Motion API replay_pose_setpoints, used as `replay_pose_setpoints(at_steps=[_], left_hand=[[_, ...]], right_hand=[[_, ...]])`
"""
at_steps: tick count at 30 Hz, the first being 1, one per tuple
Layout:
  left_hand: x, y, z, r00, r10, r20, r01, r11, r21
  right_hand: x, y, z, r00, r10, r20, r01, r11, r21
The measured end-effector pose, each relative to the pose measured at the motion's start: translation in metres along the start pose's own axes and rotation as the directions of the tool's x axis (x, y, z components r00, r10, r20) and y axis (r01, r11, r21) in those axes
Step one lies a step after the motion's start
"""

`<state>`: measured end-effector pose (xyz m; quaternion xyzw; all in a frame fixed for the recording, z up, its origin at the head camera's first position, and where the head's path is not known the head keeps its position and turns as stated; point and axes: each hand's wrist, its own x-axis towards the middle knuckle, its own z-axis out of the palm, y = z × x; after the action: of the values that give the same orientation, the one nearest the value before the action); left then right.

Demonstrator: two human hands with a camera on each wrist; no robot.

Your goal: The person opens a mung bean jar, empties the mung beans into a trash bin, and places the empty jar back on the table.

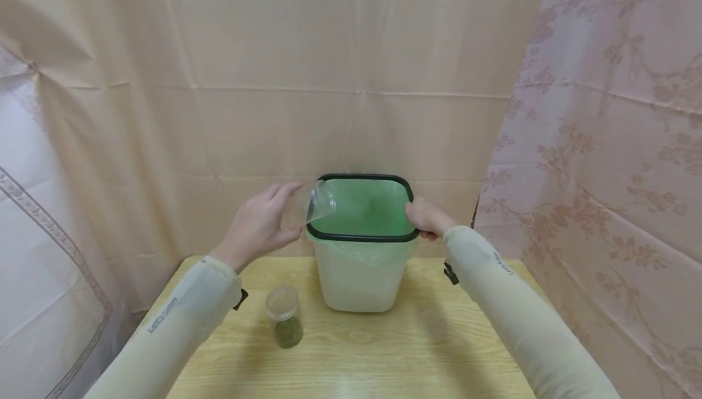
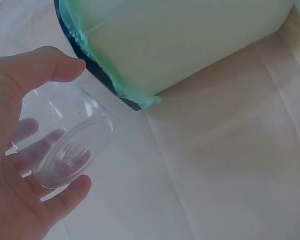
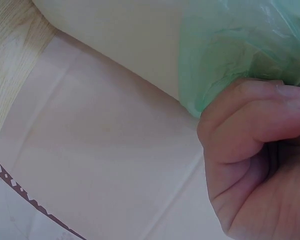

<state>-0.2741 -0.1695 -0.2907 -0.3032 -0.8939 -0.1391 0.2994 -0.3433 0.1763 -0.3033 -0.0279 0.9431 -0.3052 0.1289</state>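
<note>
— Where was the clear jar (image 1: 322,204) to be found?
— Left of centre in the head view, in the left hand (image 1: 255,225); its sides were gripped between the thumb and the curled fingers (image 2: 72,197); no contents could be made out in it from the left wrist view.
— How was it turned?
— It was tipped on its side, its long axis laid nearly level across the frame; the mouth was pointed rightward, over the left part of the black rim (image 1: 362,239) of the bin (image 1: 359,286); the base was turned back toward the palm; on that meeting of mouth and opening, it was judged, the next move depended.
— And the right hand (image 1: 430,216)?
— The rim was gripped by it at the bin's right side, the green liner (image 1: 367,207) being touched by its bent fingers; it was placed farther from the jar.
— Was anything set on the worktop (image 1: 351,356)?
— A second jar (image 1: 283,304) was stood upright at lower left of centre, partly filled with green flakes (image 1: 288,332).
— Could any writing be read?
— On the left sleeve (image 1: 181,314), "LetsSlim" was apparently printed; on the right sleeve (image 1: 510,289), similar lettering was less clearly shown; no label could be made out on either jar.
</note>
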Motion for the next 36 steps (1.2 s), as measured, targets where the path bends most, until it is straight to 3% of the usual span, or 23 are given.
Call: replay_pose_setpoints(at_steps=[15,27,36], left_hand=[[-0.021,0.003,0.012,0.989,-0.142,0.038,0.145,0.984,-0.102],[-0.029,0.001,0.025,0.983,-0.182,0.025,0.183,0.968,-0.174],[-0.03,-0.001,0.029,0.971,-0.238,0.011,0.237,0.959,-0.155]], right_hand=[[0.0,0.0,-0.002,1.0,-0.006,0.0,0.006,1.0,0.0],[-0.001,0.0,0.001,1.0,0.0,0.012,0.0,1.0,-0.014],[0.001,0.0,0.001,1.0,0.007,0.01,-0.007,1.0,-0.007]])
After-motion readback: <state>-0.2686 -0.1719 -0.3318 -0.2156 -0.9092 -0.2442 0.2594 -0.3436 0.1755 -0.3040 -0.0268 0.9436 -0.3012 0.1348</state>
